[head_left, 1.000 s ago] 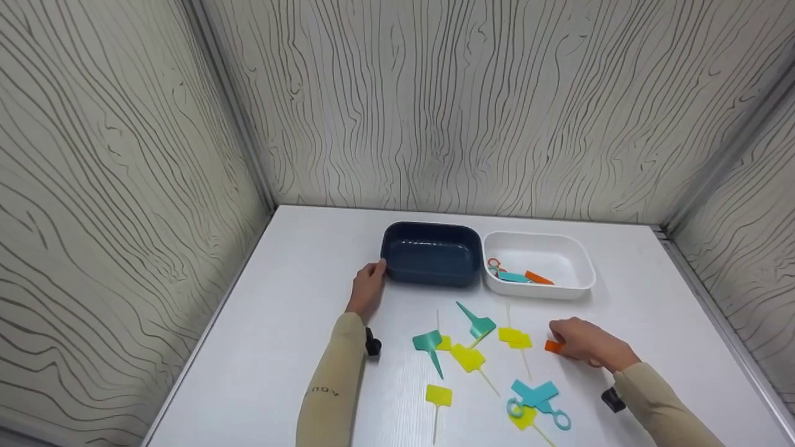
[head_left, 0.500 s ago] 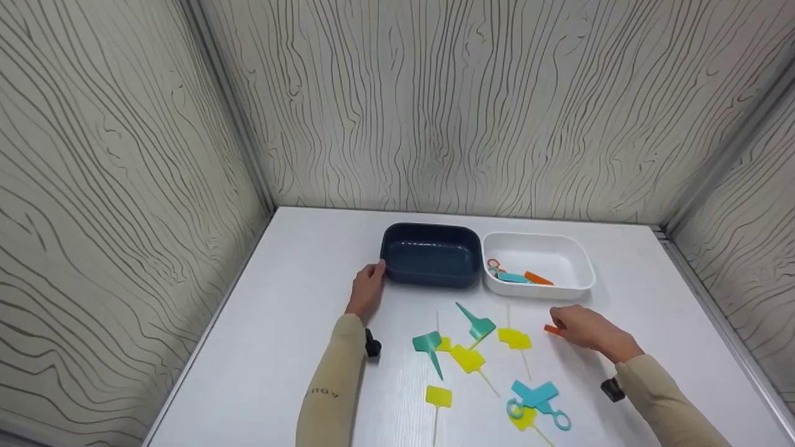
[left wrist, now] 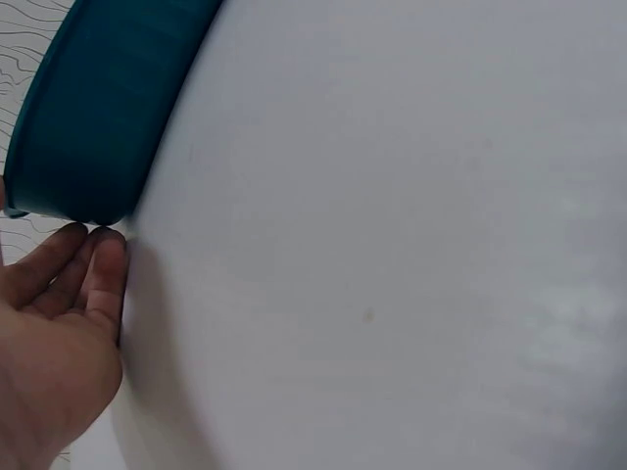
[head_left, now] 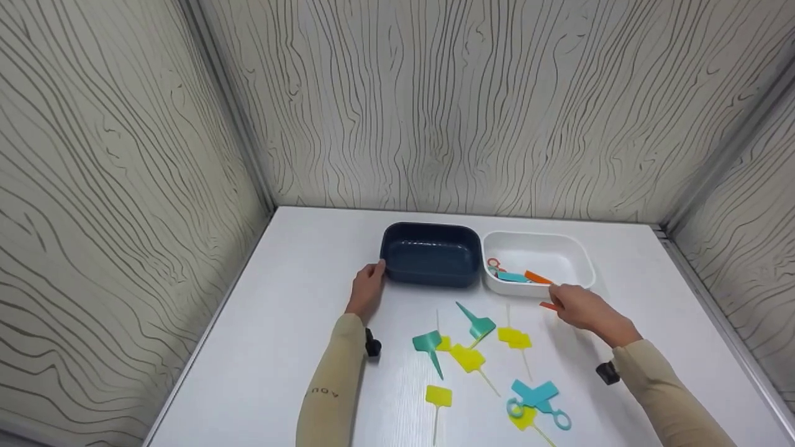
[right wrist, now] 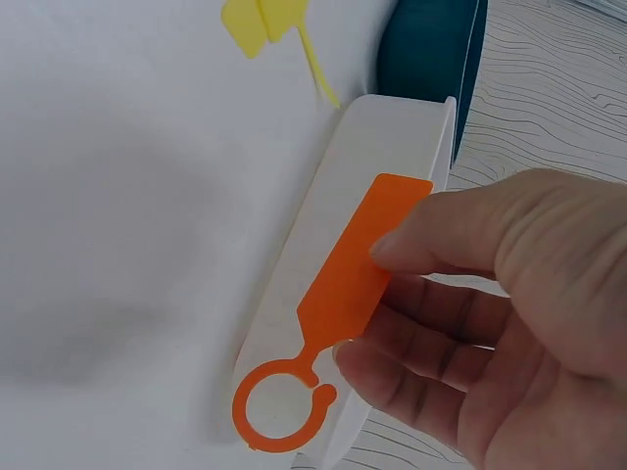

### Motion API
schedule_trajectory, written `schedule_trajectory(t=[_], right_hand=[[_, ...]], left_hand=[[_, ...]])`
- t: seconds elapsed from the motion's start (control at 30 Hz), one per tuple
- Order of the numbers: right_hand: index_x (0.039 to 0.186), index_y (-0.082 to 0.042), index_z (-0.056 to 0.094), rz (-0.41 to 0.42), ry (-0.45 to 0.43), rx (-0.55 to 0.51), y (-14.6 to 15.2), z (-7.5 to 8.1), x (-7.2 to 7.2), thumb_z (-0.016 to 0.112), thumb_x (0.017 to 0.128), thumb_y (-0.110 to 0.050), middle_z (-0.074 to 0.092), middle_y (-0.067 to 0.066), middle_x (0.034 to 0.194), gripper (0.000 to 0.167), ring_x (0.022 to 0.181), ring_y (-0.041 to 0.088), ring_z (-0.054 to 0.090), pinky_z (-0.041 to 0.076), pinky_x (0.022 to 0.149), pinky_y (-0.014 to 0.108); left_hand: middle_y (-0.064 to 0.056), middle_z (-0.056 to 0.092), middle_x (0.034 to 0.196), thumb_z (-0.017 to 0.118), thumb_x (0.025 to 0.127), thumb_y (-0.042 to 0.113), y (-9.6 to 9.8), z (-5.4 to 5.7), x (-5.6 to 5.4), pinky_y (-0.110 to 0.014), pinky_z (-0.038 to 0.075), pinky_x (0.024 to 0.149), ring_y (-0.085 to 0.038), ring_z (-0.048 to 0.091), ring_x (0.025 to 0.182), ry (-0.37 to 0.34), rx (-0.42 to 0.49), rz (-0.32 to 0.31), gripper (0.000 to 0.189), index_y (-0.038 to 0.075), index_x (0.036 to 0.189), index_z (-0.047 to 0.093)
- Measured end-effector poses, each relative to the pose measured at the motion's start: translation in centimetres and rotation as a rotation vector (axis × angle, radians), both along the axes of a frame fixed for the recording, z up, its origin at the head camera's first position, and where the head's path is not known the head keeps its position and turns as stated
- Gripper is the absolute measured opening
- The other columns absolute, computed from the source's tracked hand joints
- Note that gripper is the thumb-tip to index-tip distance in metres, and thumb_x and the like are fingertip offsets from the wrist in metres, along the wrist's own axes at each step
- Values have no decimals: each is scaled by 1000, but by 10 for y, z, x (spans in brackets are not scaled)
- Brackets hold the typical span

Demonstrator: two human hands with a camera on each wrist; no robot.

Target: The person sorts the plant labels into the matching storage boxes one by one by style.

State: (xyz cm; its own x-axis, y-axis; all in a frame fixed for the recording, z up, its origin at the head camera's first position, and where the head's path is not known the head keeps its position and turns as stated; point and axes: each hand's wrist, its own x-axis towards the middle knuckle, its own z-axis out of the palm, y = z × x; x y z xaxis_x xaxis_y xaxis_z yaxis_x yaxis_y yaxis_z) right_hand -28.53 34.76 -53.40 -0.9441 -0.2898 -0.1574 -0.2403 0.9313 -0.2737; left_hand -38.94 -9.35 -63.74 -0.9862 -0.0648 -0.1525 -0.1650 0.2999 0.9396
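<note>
Head view: right hand (head_left: 584,308) pinches orange tag (head_left: 549,306), largely hidden here; left hand (head_left: 366,289), fingers relaxed, touches navy bin (head_left: 431,277), cut off in left wrist view.

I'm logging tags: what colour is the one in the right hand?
The tag is orange, clearest in the right wrist view.

Orange tag (right wrist: 348,264) (ring-ended) in right hand (right wrist: 534,328)

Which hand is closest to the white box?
Right. The right hand is at the near edge of the white box; the left hand is at the dark blue box's left end.
</note>
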Motion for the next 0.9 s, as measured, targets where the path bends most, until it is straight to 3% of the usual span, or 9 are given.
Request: schedule_trajectory(t=[0.6, 0.9], right_hand=[[87, -2, 57, 81, 144, 36, 3, 22, -27, 58, 84, 5, 57, 6, 73, 8, 64, 18, 48, 46, 62, 35], [90, -3, 57, 22, 124, 31, 5, 26, -41, 61, 85, 3, 59, 8, 77, 8, 67, 20, 48, 47, 63, 35]], left_hand=[[-2, 62, 130, 42, 96, 64, 2, 6, 4, -43, 38, 111, -22, 53, 128, -10, 29, 0, 58, 19, 126, 62], [-1, 61, 130, 42, 97, 63, 2, 7, 5, -44, 37, 113, -21, 52, 129, -26, 36, 0, 55, 20, 126, 61]])
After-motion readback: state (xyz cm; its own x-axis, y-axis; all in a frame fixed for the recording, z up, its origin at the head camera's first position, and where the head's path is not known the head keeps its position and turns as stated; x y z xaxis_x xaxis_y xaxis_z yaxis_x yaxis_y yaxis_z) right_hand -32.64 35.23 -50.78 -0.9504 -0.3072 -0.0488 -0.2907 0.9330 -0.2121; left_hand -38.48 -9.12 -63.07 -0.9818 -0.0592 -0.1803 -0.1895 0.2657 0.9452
